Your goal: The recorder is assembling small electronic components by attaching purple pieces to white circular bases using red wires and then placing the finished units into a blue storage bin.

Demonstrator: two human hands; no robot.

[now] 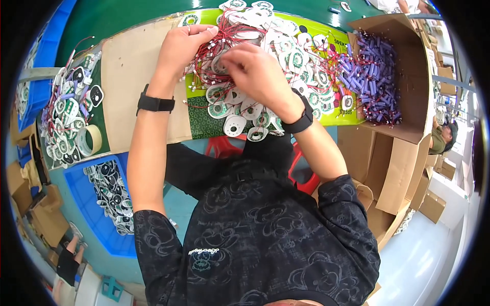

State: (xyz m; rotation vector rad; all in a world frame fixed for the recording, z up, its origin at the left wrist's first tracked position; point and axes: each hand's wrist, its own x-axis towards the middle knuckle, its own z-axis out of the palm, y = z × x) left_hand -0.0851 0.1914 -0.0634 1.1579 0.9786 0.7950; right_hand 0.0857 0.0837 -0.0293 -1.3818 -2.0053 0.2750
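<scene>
My left hand (pixel 182 47) is closed at the far edge of the table, its thumb and fingertips pinching a bundle of thin red-and-black wires (pixel 220 40). To its right, my right hand (pixel 258 71) hovers over the same tangle with fingers curled into a pinch; whatever lies between those fingertips is too small to make out. Under and around both hands spreads a heap of white rounded plastic parts (pixel 250 108), many showing green ring-shaped circuit boards. Small white connectors sit at the wire ends. A black band circles each wrist.
At right, a cardboard box (pixel 413 102) lies on its side with purple wired cylinders (pixel 375 76) spilling toward the heap. Brown cardboard (pixel 133 86) covers the table's left part. Beyond it are more assembled parts (pixel 64 120), a tape roll (pixel 90 140) and a blue bin (pixel 81 194) below.
</scene>
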